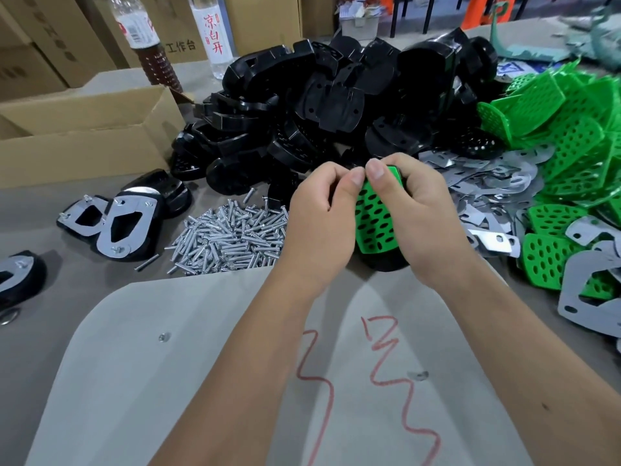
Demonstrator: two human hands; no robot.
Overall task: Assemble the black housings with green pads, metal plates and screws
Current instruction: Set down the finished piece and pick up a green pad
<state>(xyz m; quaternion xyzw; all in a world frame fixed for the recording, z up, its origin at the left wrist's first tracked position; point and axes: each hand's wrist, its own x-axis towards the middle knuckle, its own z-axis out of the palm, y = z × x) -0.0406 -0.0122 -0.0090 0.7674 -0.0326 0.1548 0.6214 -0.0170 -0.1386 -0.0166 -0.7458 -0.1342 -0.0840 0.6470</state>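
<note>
A: Item one, the work in hand?

B: One green pad (373,220), perforated, lying in a black housing (386,262) at the middle of the surface (40,210). The left hand (317,223) had its grip curled at the pad's top left edge, thumb tip on the rim. The right hand (415,210) was clamped round the pad and housing from the right, thumb pressing the top edge. Thumbs nearly touching.

A: Step, by your reading?

B: Seating the pad into the housing. No plate and no screws on this unit yet, so early in its sequence.

A: Stock?

B: Heap of black housings (319,95) just behind the hands. Pile of green pads (571,129) at far right. Metal plates (484,186) spread between those two, just beside the right hand. Loose screws (232,237) heaped just left of the left hand.

A: Finished goods?

B: Assembled units (114,220) at left, plate uppermost with screws showing; another (16,280) at the left edge. An open cardboard box (84,129) behind them.

A: Next move?

B: Probably pressing the pad's edges fully flush, then freeing the right hand for a plate, the holes lined up over the housing. Whether the pad was already fully home could not be told; the hands covered its upper corners.
</note>
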